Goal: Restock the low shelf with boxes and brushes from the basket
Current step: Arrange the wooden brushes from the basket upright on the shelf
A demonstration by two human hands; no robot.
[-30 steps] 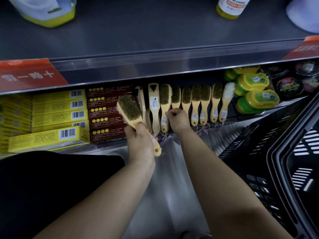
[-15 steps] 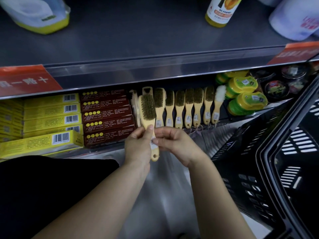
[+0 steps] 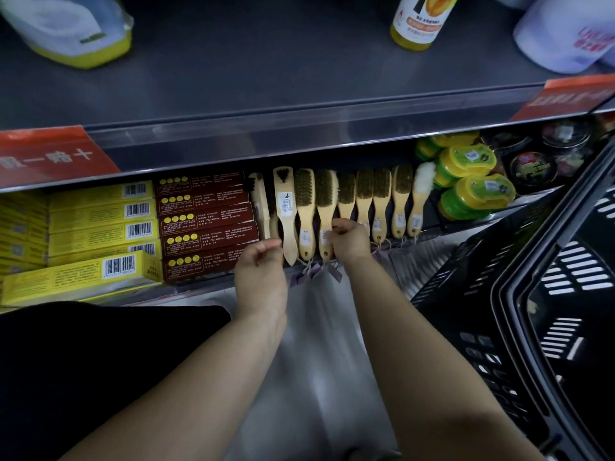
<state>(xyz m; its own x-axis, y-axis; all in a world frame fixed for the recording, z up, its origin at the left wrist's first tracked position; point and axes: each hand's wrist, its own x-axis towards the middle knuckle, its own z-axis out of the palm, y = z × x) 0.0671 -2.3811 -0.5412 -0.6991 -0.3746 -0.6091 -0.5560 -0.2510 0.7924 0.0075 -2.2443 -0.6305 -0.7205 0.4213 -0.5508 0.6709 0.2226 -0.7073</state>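
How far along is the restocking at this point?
Done: yellow boxes and brown boxes are stacked, and a row of brushes lines the low shelf. In hand: the right hand pinches one brush by its handle; the left hand is empty. Left: the basket shows no stock where visible, so probably little.

On the low shelf (image 3: 186,288), boxes (image 3: 100,237) fill the left end, brushes (image 3: 364,194) line up to their right (tubs (image 3: 472,194) beyond); basket (image 3: 499,294) alongside, right.
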